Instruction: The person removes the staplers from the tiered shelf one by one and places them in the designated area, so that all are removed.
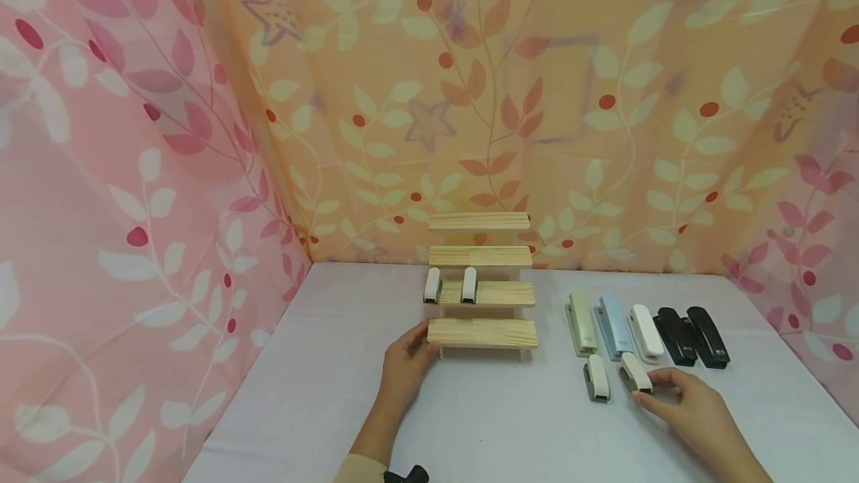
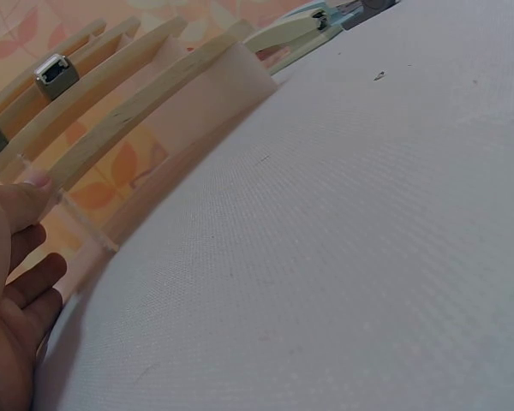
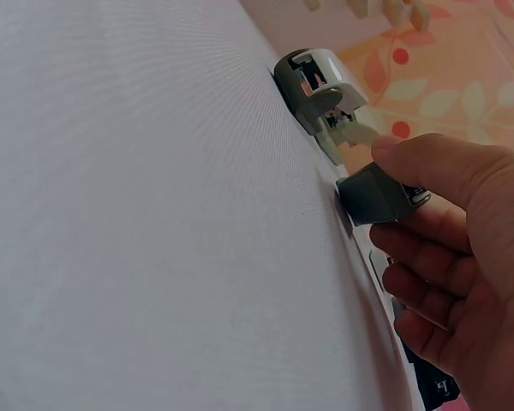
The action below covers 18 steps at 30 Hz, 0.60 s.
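Observation:
My left hand (image 1: 407,365) grips the left end of the lowest board of a tiered wooden display rack (image 1: 482,332), its thumb at the front edge. On the rack's second step from the bottom stand two small white staplers, one at the left end (image 1: 432,285) and one near the middle (image 1: 469,285). My right hand (image 1: 691,405) pinches another small white stapler (image 1: 635,373) with a dark base between thumb and fingers, low over the table. In the right wrist view this stapler's dark end (image 3: 373,195) shows between the fingers. Left of it stands a similar small stapler (image 1: 596,378).
Behind the small staplers, larger staplers lie in a row: light green (image 1: 582,325), light blue (image 1: 614,326), white (image 1: 646,334) and two black ones (image 1: 676,336). A white cloth covers the table (image 1: 510,423). Flowered curtains (image 1: 470,95) hang behind and at both sides.

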Each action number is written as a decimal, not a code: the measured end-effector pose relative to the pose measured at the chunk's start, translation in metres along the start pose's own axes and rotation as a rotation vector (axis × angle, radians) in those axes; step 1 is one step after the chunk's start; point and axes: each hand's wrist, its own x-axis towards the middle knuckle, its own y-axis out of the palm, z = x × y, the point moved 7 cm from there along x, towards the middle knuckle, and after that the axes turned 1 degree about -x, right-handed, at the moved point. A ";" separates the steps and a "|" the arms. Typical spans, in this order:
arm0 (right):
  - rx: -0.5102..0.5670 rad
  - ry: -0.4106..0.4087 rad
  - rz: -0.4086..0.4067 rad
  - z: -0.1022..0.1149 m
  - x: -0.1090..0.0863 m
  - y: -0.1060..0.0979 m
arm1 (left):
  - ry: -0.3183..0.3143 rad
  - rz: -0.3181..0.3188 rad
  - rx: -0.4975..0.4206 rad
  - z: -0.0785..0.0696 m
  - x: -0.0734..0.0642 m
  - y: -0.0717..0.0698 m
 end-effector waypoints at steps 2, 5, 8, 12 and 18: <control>-0.001 -0.006 0.001 -0.001 0.000 0.001 | 0.002 -0.001 0.002 0.000 0.000 0.000; -0.005 -0.020 0.003 -0.002 0.000 0.002 | 0.004 0.001 0.008 0.000 -0.001 0.000; -0.008 -0.030 0.007 -0.002 0.001 0.004 | 0.002 0.003 0.012 0.001 -0.001 0.000; -0.010 -0.031 0.019 -0.003 0.000 0.007 | 0.002 0.002 0.013 0.001 -0.001 0.000; -0.011 -0.031 0.027 -0.001 0.001 0.009 | -0.002 -0.002 0.021 -0.001 -0.001 -0.001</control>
